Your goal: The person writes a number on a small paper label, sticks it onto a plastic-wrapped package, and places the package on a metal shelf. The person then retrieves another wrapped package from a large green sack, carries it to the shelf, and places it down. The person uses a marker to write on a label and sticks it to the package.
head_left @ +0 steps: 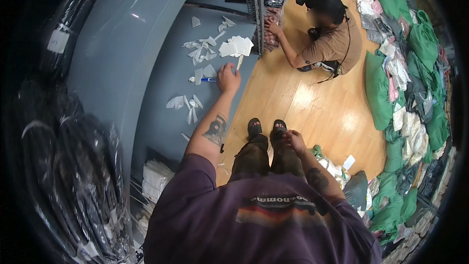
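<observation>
My left hand (pixel 228 78) is over the grey shelf (pixel 161 78), its fingers apart and nothing seen in them. By its fingertips lies a slim whitish stick-like item (pixel 240 62), which touches the edge of a white paper stack (pixel 236 46). A blue marker (pixel 209 79) lies just left of the hand, beside small paper pieces (pixel 198 76). Crumpled white scraps (pixel 200 51) are scattered farther left, and more scraps (pixel 188 105) lie nearer me. Down by my leg, my right hand (pixel 294 142) has its fingers curled in; what they hold, if anything, is hidden.
A co-worker (pixel 334 39) crouches ahead on the wooden floor (pixel 312 98), one hand on a plastic-wrapped checked bundle (pixel 272 27) beside a metal post (pixel 259 10). Green sacks (pixel 378 90) and bagged garments pile up on the right. Black plastic-covered garments (pixel 63 166) hang at left.
</observation>
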